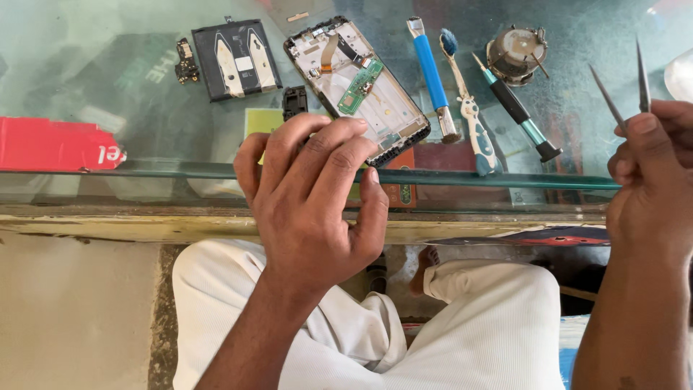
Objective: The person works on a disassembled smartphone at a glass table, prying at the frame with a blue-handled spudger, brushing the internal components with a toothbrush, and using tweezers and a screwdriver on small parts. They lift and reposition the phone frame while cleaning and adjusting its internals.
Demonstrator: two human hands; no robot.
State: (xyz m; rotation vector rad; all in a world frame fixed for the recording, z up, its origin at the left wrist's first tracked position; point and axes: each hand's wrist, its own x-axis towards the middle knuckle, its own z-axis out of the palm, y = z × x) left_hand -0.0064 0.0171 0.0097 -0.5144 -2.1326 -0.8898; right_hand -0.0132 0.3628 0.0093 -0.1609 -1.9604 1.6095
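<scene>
An opened phone frame (368,94) with a green circuit board lies tilted on the glass counter (144,108). My left hand (310,195) hovers over its near end, fingers curled and pinched together; whether something small sits between the fingertips is hidden. My right hand (650,173) is at the right edge, closed around metal tweezers (626,83) whose two tips point up and away. A black battery (236,58) and a small dark circuit part (186,61) lie left of the phone frame.
A blue-handled tool (432,72), a toothbrush (469,108) and a teal-and-black screwdriver (516,108) lie right of the phone. A round metal part (514,50) sits behind them. A red box (54,144) lies at left. My knees in white trousers (469,325) are below the counter edge.
</scene>
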